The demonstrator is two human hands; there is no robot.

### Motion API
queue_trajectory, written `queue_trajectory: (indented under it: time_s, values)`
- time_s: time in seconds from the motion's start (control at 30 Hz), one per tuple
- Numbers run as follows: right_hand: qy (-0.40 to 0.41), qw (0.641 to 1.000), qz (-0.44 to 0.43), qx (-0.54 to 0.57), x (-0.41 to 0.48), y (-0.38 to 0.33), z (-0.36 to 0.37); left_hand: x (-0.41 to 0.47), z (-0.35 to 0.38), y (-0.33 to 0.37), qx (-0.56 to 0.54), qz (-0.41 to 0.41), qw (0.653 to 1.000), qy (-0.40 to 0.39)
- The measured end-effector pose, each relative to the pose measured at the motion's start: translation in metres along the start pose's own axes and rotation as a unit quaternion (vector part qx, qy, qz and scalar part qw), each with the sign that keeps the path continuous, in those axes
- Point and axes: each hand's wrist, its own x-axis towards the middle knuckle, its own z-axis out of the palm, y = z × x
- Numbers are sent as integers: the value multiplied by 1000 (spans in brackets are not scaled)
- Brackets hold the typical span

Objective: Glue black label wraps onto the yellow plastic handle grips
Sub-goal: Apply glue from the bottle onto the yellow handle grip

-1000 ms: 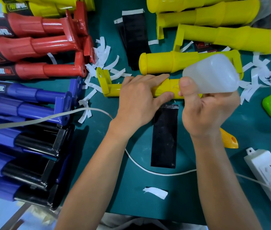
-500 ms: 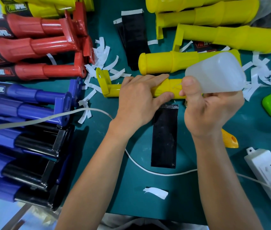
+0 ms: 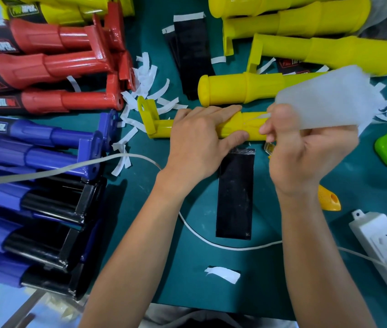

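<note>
— Hands?
— Left hand (image 3: 197, 140) curls round the yellow grip (image 3: 232, 129) lying on the mat (image 3: 258, 280). Right hand (image 3: 306, 155) clutches a tilted glue bottle (image 3: 325, 102), nozzle over the grip.
— Label?
— Black label (image 3: 235, 195) lies flat, just below the grip.

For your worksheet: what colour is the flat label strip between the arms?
Flat label strip: glossy black; head view.

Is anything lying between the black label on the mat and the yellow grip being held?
Nothing visible: the black label lies just below the yellow grip, over which the right hand holds a glue bottle.
</note>
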Motion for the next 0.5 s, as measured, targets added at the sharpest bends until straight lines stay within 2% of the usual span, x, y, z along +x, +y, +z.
queue_trajectory:
  time_s: [0.13,0.3,0.5]
  values:
    - [35,982,109,150,19,-3,-11,-3,-1,2,0,13,1000,15]
    - [56,926,264,265,30,5,-35,-2,-2,3,2,13,1000,9]
    - [55,918,288,269,29,4,-35,-3,-8,-4,-19,5,1000,0]
